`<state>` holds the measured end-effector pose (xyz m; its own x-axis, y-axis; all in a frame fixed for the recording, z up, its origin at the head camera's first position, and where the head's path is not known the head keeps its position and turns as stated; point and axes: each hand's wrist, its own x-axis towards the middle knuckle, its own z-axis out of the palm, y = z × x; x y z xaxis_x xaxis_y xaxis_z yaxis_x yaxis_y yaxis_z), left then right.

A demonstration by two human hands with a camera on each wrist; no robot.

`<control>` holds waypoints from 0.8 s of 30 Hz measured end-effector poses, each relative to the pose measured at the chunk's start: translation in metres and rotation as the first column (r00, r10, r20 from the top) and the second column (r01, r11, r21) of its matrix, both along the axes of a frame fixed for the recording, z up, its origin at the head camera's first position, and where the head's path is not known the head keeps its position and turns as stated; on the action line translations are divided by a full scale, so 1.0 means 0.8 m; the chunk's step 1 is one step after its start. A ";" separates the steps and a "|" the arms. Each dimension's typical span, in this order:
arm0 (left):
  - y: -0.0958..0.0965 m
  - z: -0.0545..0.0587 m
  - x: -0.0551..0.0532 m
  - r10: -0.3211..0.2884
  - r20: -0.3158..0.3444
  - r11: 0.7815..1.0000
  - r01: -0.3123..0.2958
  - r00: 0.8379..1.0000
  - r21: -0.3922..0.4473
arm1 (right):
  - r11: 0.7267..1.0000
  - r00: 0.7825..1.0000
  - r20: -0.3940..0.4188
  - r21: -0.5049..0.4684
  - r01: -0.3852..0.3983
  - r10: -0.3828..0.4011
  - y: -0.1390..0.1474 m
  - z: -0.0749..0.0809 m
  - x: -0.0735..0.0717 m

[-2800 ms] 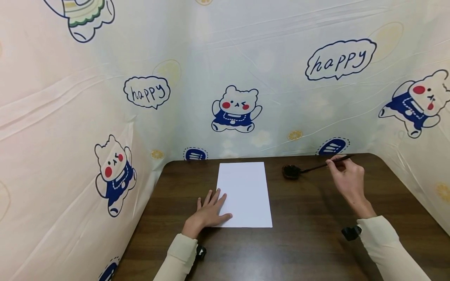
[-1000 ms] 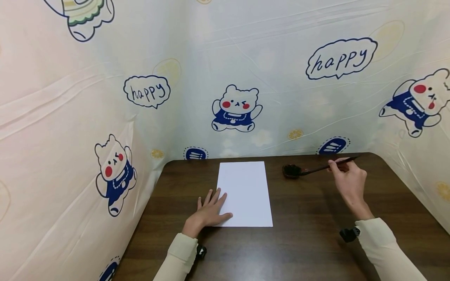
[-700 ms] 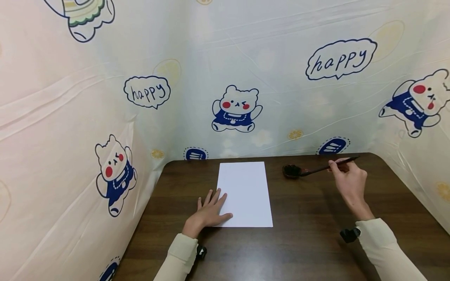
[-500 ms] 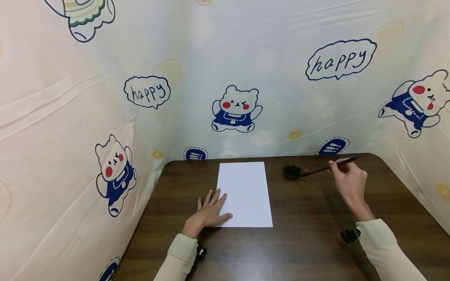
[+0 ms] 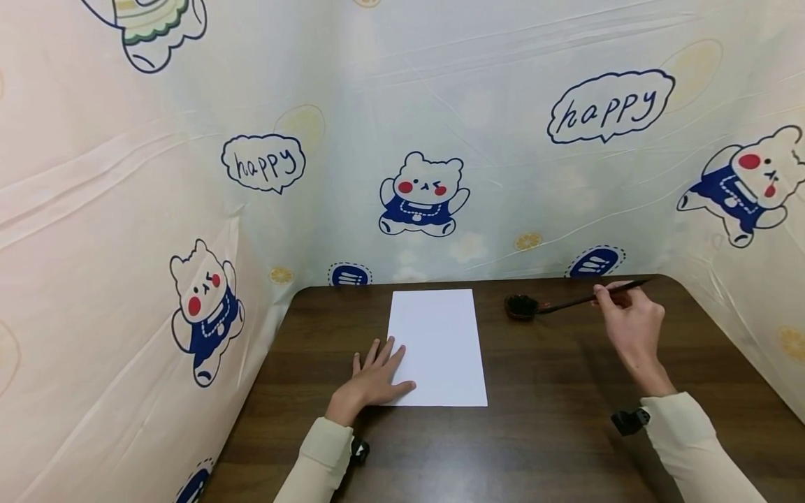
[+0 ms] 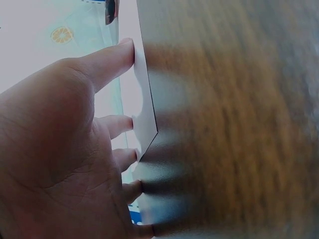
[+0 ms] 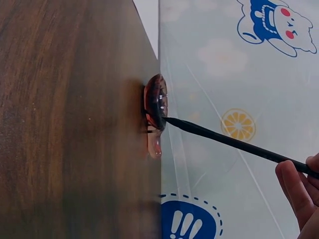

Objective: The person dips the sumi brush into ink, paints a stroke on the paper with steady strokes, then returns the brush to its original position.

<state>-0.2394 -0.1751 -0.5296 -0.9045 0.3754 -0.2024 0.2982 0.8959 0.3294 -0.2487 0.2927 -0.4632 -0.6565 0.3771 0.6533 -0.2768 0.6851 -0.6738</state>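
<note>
A white sheet of paper [image 5: 443, 342] lies on the dark wooden table. My left hand [image 5: 367, 384] rests spread over its lower left edge; in the left wrist view the thumb and some fingertips press the sheet, while others reach the wood. Right of the paper stands a small, shiny, reddish-brown dish [image 7: 156, 99] with a short handle and dark contents [image 5: 521, 307], apparently ink. My right hand [image 5: 634, 328] pinches the shaft of a dark writing brush [image 5: 572, 303], held at a low slant. Its tip is right at the dish's rim in the right wrist view.
The wooden table [image 5: 541, 454] has rounded far corners. Behind and at both sides hangs a pale curtain [image 5: 503, 195] printed with bears and "happy" bubbles. A small black camera [image 5: 630, 421] sits on the right wrist, another [image 5: 359, 451] on the left.
My right hand has shifted slightly to the right, taking the brush with it, and the tip stays at the dish. The left hand and paper keep their place.
</note>
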 end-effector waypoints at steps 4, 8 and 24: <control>0.000 0.001 0.001 -0.004 0.000 1.000 0.004 1.000 0.001 | 1.000 1.000 -0.004 -0.006 0.006 -0.006 0.000 0.002 -0.002; -0.001 0.000 0.000 -0.003 0.001 1.000 0.003 1.000 0.005 | 1.000 1.000 -0.005 -0.002 0.015 -0.015 0.001 0.001 -0.007; -0.001 0.001 0.001 0.002 0.002 1.000 -0.002 1.000 0.015 | 0.993 0.998 0.057 -0.111 0.041 -0.035 -0.005 -0.009 -0.013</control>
